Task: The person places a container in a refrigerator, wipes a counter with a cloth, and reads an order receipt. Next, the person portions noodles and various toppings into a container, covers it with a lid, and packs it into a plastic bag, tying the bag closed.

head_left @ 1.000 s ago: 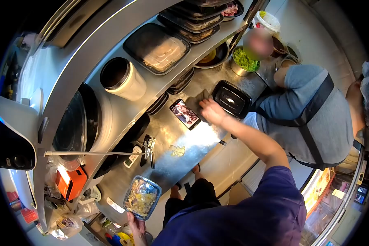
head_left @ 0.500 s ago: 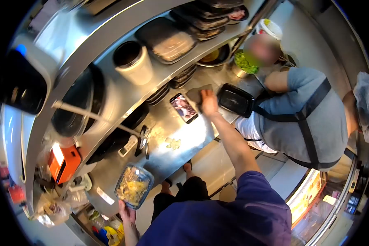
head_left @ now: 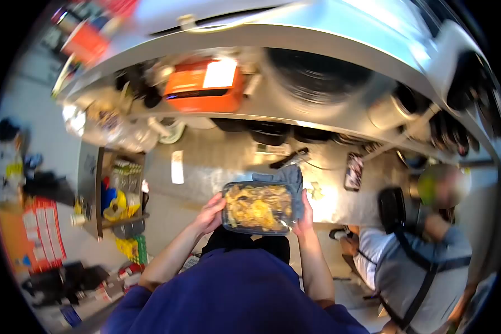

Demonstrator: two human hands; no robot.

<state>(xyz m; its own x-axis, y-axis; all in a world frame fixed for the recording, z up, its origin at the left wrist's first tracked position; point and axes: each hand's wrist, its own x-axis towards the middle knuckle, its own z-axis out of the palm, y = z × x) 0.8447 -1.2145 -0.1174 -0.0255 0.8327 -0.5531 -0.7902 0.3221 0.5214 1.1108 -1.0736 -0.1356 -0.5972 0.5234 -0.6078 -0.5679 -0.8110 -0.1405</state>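
Note:
A dark rectangular food container (head_left: 260,208) with yellow and brown food inside is held level in front of my body, over the counter's near edge. My left hand (head_left: 210,214) grips its left side. On the opposite side my right hand (head_left: 304,216) is closed around the edge. A grey-blue cloth (head_left: 286,176) lies bunched behind the container and runs down to my right hand, seemingly caught between hand and container. Beyond it, a dark-handled tool (head_left: 289,158) rests on the metal counter (head_left: 206,161). Small pale scraps (head_left: 315,191) are on the counter to the right.
A phone (head_left: 353,171) lies on the counter at right. A co-worker (head_left: 423,267) stands at the far right beside a black tray (head_left: 392,209). The overhead shelf (head_left: 250,114) carries an orange box (head_left: 204,85). A white label (head_left: 177,167) lies at left.
My view has swung left. My right hand has left the counter by the phone, bringing the cloth, and now grips the container's right side. The container has moved in front of my body.

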